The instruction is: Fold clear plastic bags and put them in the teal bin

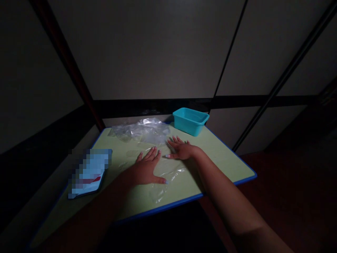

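A thin clear plastic bag point(158, 191) lies spread over the pale green tabletop, its outline faint except where creases catch the light. My left hand point(147, 169) rests flat on it with the fingers spread and the thumb pointing right. Farther back and to the right, my right hand point(181, 150) is also laid out flat, fingers apart, at the bag's right side. Neither hand grips anything. Just beyond the fingertips sits a crumpled heap of clear plastic point(144, 130); I cannot tell whether it joins the flat bag.
A turquoise plastic basket point(188, 125) stands at the table's back right. On the left lies a phone or tablet point(92, 175) with a lit, blurred screen. The small table point(226, 158) has a blue edge. Wall panels point(152, 49) rise behind it; the surroundings are dark.
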A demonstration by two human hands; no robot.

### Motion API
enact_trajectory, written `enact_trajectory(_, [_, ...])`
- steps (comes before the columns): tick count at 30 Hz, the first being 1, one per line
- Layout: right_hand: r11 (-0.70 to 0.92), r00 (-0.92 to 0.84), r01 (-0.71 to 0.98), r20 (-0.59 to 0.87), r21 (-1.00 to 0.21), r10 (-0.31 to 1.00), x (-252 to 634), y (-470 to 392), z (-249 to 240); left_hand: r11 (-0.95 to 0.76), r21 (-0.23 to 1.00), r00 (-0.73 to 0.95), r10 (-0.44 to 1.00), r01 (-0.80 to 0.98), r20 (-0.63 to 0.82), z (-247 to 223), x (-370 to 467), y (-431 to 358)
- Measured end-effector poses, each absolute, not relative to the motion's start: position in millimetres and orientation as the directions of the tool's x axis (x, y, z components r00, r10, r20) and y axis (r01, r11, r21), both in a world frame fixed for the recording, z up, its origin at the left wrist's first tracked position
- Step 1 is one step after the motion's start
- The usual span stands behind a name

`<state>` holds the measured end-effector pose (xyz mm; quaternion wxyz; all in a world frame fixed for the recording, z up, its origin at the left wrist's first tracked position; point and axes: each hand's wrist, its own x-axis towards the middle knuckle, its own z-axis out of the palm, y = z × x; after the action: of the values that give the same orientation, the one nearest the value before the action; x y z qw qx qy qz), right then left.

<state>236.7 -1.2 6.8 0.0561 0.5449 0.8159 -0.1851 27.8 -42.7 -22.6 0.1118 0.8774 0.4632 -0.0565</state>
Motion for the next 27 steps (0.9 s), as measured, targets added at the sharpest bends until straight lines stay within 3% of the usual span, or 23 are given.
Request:
enact_trajectory(6, [0.232, -0.283, 0.946, -0.229, -0.225, 0.931, 236.9, 4.1, 0.8, -0.545, 0.112, 0.556, 0.798, 0.831, -0.233, -19.6, 28.0, -43.1])
enact_trajectory(14, [0.244, -0.3, 0.944, -0.269, -0.221, 0.915, 238.8, 0.9, 5.3, -0.54, 0.11, 0.549, 0.802, 0.835, -0.234, -18.9, 28.4, -44.1])
enact_trajectory(20, [0.342, -0.405, 0.912, -0.362, -0.228, 0.839, 243.5, -0.1, 6.5, -0.547, 0.132, 0.562, 0.798, 0.827, -0.218, -22.4, 27.1, -42.6])
enact_trajectory(25, [0.153, -0.177, 0.977, -0.169, -0.146, 0.97, 247.0, 7.5, 1.0, -0.554, 0.129, 0.569, 0.795, 0.822, -0.211, -24.7, 25.8, -41.0])
enact_trajectory(27, [0.142, -0.168, 0.977, -0.161, -0.161, 0.972, 247.2, 6.4, 1.6, -0.554, 0.13, 0.569, 0.795, 0.822, -0.21, -25.1, 25.6, -40.7])
